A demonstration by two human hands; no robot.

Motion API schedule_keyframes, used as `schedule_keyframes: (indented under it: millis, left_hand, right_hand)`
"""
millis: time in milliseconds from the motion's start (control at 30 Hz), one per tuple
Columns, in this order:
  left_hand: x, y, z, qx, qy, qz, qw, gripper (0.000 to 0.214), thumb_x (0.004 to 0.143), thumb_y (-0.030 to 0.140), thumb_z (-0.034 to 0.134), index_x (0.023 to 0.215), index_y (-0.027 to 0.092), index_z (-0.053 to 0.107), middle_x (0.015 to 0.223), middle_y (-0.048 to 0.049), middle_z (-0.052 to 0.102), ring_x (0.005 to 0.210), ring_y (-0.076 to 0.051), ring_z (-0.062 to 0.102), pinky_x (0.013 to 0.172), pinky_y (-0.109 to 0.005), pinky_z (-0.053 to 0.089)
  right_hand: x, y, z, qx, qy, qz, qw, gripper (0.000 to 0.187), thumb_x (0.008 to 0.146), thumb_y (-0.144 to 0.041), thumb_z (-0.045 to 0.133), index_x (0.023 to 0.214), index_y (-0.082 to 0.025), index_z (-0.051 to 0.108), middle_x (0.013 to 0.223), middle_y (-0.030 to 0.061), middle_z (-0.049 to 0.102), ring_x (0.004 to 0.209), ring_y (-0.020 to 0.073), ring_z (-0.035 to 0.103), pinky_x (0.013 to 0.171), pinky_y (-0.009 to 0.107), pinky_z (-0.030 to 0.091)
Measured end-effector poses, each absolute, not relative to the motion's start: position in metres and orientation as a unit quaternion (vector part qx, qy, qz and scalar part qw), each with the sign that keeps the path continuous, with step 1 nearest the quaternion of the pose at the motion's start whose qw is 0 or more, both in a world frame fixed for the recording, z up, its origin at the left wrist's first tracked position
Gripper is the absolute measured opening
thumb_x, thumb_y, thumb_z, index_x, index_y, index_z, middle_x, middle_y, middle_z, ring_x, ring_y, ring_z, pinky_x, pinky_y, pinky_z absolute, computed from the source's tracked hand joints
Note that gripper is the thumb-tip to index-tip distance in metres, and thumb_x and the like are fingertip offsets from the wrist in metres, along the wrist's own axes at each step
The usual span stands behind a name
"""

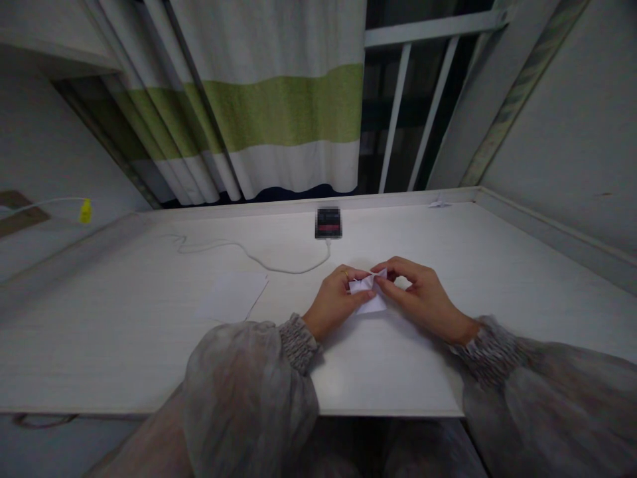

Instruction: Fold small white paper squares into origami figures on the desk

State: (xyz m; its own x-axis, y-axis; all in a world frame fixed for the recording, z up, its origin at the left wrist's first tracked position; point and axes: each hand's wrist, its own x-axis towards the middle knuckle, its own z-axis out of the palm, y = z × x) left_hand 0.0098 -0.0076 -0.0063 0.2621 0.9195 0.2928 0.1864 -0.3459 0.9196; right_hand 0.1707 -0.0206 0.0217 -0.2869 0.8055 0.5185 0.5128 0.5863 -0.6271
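A small piece of folded white paper (372, 305) is held just over the white desk, between both hands. My left hand (336, 297) pinches its left side, thumb in front and fingers behind; a ring shows on one finger. At the upper right corner, my right hand (418, 290) grips the paper between thumb and fingertips. Creases and a raised flap are visible along the top edge. The fingertips behind the paper are partly hidden.
White paper sheets (233, 297) lie on the desk to the left. A dark device (328, 223), blurred out, stands at the back with a white cable (259, 263) trailing left. A small folded white paper piece (439, 203) rests at the far right ledge. Curtains (283, 113) hang behind.
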Motion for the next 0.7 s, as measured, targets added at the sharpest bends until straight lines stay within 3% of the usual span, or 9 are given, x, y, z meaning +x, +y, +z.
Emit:
schedule_keyframes:
  millis: [367, 700]
  left_hand:
    - [0.0070, -0.0076, -0.0070, 0.692, 0.399, 0.440, 0.411, 0.024, 0.063, 0.013, 0.067, 0.085, 0.017, 0.060, 0.088, -0.0025, 0.054, 0.085, -0.015, 0.052, 0.072, -0.028, 0.042]
    - [0.0070, -0.0062, -0.0110, 0.705, 0.403, 0.415, 0.410, 0.022, 0.062, 0.015, 0.067, 0.083, 0.017, 0.061, 0.087, -0.0023, 0.054, 0.079, -0.014, 0.052, 0.068, -0.027, 0.042]
  right_hand:
    - [0.1725, -0.0188, 0.0233, -0.398, -0.747, 0.265, 0.462, 0.014, 0.073, -0.015, 0.056, 0.076, -0.020, 0.068, 0.075, 0.0023, 0.064, 0.071, 0.0142, 0.058, 0.065, 0.028, 0.044]
    - [0.1735, -0.0187, 0.0251, -0.418, -0.702, 0.319, 0.480, 0.012, 0.067, -0.017, 0.057, 0.066, -0.021, 0.069, 0.067, 0.0007, 0.063, 0.064, 0.0137, 0.056, 0.060, 0.027, 0.042]
